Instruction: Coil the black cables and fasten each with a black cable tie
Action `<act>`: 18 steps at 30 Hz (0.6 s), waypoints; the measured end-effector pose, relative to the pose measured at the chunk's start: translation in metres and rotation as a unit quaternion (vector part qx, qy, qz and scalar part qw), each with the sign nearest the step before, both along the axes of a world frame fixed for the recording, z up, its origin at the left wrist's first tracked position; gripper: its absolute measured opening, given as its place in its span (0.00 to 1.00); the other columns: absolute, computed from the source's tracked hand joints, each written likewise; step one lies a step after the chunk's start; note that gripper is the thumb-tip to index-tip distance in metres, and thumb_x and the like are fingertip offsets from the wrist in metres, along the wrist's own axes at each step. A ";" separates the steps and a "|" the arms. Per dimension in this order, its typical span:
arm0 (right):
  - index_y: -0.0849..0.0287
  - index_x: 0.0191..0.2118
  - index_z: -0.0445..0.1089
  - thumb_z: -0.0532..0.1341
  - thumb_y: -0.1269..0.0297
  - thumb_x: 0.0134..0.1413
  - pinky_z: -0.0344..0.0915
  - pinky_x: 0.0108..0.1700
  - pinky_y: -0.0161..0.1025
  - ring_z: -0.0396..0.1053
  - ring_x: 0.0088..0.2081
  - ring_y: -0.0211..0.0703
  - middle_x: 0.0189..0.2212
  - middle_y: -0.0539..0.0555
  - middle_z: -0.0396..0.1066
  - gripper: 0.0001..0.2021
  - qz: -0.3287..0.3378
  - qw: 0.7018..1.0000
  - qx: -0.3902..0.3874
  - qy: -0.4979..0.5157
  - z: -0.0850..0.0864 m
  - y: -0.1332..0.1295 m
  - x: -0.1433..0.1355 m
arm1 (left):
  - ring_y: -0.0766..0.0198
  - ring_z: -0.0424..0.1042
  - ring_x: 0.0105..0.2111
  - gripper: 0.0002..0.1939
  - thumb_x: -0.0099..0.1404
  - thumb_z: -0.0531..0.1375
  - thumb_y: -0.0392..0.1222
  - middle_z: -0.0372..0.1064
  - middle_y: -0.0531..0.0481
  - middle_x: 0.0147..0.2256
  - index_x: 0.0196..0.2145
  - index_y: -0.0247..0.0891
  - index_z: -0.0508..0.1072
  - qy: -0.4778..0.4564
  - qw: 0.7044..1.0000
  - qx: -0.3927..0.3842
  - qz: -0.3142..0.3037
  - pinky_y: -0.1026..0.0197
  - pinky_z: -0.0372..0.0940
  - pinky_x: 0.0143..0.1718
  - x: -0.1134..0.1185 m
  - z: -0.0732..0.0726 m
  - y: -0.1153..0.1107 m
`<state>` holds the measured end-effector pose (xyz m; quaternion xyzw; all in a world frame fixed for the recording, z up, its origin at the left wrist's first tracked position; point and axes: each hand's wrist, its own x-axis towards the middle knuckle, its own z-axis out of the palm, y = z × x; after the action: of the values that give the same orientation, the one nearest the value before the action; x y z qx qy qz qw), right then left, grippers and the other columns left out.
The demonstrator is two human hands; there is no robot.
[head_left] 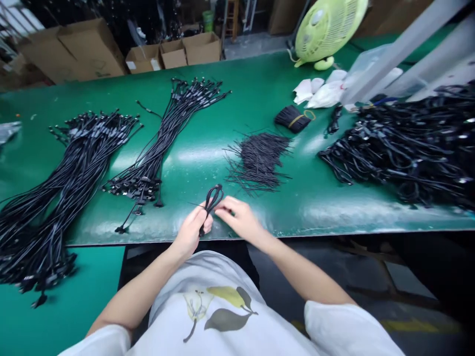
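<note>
A black cable (213, 199), folded into loops, stands up from my left hand (193, 225), whose fingers are wrapped round it at the table's front edge. A thin black tie sticks out to the left of the loops. My right hand (239, 217) is right beside the cable, thumb and fingertips pinched together. What is between those fingertips is too small to make out. Just beyond my hands lies a loose pile of thin black ties (261, 158).
Straight black cables lie in one bunch (163, 138) and a larger bunch (85, 148) at left. A banded black bundle (293, 118) lies behind the ties. Coiled cables (404, 148) are heaped at right, near grey posts (404, 49). A green fan (328, 29) stands at the back, cardboard boxes (200, 49) beyond.
</note>
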<state>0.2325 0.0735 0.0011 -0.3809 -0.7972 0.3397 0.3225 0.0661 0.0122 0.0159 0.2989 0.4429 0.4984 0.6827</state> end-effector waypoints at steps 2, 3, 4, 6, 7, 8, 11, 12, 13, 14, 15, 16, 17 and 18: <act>0.59 0.36 0.69 0.53 0.65 0.64 0.60 0.34 0.36 0.65 0.30 0.38 0.29 0.52 0.69 0.09 0.008 0.999 0.039 -0.031 0.000 -0.024 -0.015 | 0.70 0.50 0.22 0.23 0.63 0.59 0.55 0.53 0.57 0.22 0.47 0.32 0.72 0.058 0.998 0.022 0.010 0.65 0.48 0.25 -0.004 -0.002 0.002; 0.59 0.36 0.69 0.51 0.66 0.65 0.60 0.34 0.37 0.65 0.30 0.39 0.29 0.53 0.69 0.10 0.010 0.994 0.091 -0.062 0.001 -0.029 -0.019 | 0.69 0.52 0.22 0.22 0.64 0.58 0.54 0.55 0.57 0.22 0.47 0.33 0.73 0.103 0.994 0.036 0.013 0.64 0.49 0.26 -0.007 -0.003 0.002; 0.60 0.37 0.69 0.50 0.68 0.65 0.60 0.36 0.39 0.65 0.31 0.40 0.30 0.55 0.70 0.11 0.022 0.983 0.155 -0.092 0.003 -0.031 -0.021 | 0.68 0.53 0.23 0.21 0.65 0.57 0.52 0.57 0.56 0.23 0.47 0.34 0.73 0.152 0.987 0.052 0.014 0.64 0.51 0.27 -0.010 -0.004 0.002; 0.60 0.39 0.70 0.48 0.72 0.64 0.59 0.40 0.42 0.67 0.37 0.43 0.35 0.57 0.72 0.13 0.094 0.947 0.279 -0.131 0.009 -0.025 -0.022 | 0.67 0.55 0.24 0.19 0.64 0.58 0.49 0.61 0.55 0.24 0.48 0.36 0.74 0.236 0.968 0.081 0.001 0.63 0.53 0.29 -0.019 -0.005 0.002; 0.60 0.41 0.70 0.48 0.74 0.64 0.59 0.43 0.43 0.67 0.41 0.45 0.39 0.58 0.72 0.14 0.138 0.926 0.324 -0.139 0.014 -0.020 -0.022 | 0.66 0.56 0.24 0.17 0.64 0.58 0.48 0.61 0.54 0.23 0.46 0.37 0.75 0.262 0.961 0.091 -0.012 0.63 0.53 0.29 -0.023 -0.005 0.002; 0.60 0.43 0.70 0.47 0.75 0.63 0.59 0.45 0.44 0.67 0.44 0.45 0.43 0.59 0.72 0.14 0.177 0.906 0.357 -0.144 0.019 -0.015 -0.022 | 0.66 0.55 0.24 0.16 0.63 0.58 0.48 0.60 0.55 0.23 0.44 0.37 0.76 0.277 0.956 0.095 -0.029 0.63 0.52 0.28 -0.027 -0.004 0.001; 0.62 0.41 0.69 0.48 0.75 0.63 0.59 0.47 0.44 0.66 0.44 0.46 0.43 0.60 0.71 0.13 0.241 0.852 0.424 -0.192 0.036 -0.006 -0.024 | 0.67 0.52 0.22 0.15 0.63 0.57 0.51 0.55 0.56 0.20 0.35 0.35 0.75 0.249 0.961 0.066 -0.097 0.63 0.49 0.26 -0.037 0.000 -0.002; 0.62 0.40 0.69 0.48 0.75 0.64 0.59 0.45 0.44 0.66 0.42 0.45 0.41 0.60 0.71 0.13 0.252 0.830 0.447 -0.218 0.040 -0.005 -0.026 | 0.68 0.51 0.21 0.17 0.63 0.58 0.52 0.54 0.57 0.19 0.33 0.34 0.74 0.222 0.967 0.047 -0.116 0.63 0.47 0.25 -0.040 0.001 -0.003; 0.63 0.40 0.68 0.47 0.75 0.64 0.60 0.44 0.44 0.66 0.39 0.44 0.39 0.60 0.71 0.13 0.266 0.805 0.471 -0.244 0.045 -0.005 -0.028 | 0.69 0.50 0.21 0.18 0.62 0.58 0.54 0.53 0.58 0.19 0.32 0.34 0.73 0.192 0.972 0.026 -0.131 0.64 0.47 0.25 -0.042 0.003 -0.005; 0.63 0.40 0.68 0.47 0.75 0.64 0.59 0.41 0.43 0.65 0.37 0.43 0.37 0.59 0.70 0.12 0.278 0.777 0.497 -0.267 0.048 -0.006 -0.029 | 0.70 0.49 0.21 0.19 0.60 0.59 0.55 0.53 0.58 0.20 0.31 0.33 0.72 0.163 0.976 0.007 -0.141 0.64 0.46 0.25 -0.044 0.004 -0.006; 0.64 0.40 0.68 0.47 0.75 0.65 0.59 0.39 0.42 0.64 0.34 0.43 0.35 0.58 0.70 0.12 0.288 0.751 0.521 -0.287 0.051 -0.007 -0.031 | 0.71 0.49 0.21 0.20 0.59 0.61 0.56 0.53 0.58 0.20 0.31 0.33 0.71 0.139 0.979 -0.011 -0.147 0.64 0.46 0.25 -0.045 0.004 -0.008; 0.64 0.39 0.67 0.47 0.75 0.65 0.58 0.36 0.42 0.63 0.32 0.42 0.33 0.57 0.69 0.12 0.294 0.727 0.542 -0.301 0.054 -0.009 -0.033 | 0.71 0.49 0.21 0.21 0.57 0.62 0.57 0.53 0.58 0.20 0.29 0.33 0.70 0.121 0.980 -0.024 -0.153 0.64 0.45 0.24 -0.047 0.004 -0.009; 0.64 0.38 0.67 0.47 0.75 0.64 0.56 0.33 0.41 0.62 0.30 0.41 0.30 0.56 0.67 0.12 0.299 0.707 0.560 -0.312 0.056 -0.010 -0.035 | 0.72 0.49 0.21 0.21 0.56 0.62 0.58 0.54 0.58 0.21 0.28 0.34 0.69 0.108 0.981 -0.034 -0.157 0.64 0.45 0.24 -0.047 0.004 -0.011; 0.64 0.37 0.67 0.48 0.75 0.64 0.54 0.31 0.41 0.60 0.28 0.41 0.28 0.54 0.65 0.12 0.303 0.691 0.573 -0.321 0.058 -0.012 -0.037 | 0.72 0.49 0.21 0.21 0.56 0.62 0.58 0.55 0.57 0.21 0.27 0.34 0.68 0.099 0.981 -0.040 -0.160 0.64 0.45 0.24 -0.048 0.003 -0.012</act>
<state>0.1955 0.0612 0.0594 0.0536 -0.9641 -0.2467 0.0818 0.0182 0.0000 0.0193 0.3863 0.4745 0.3323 0.7178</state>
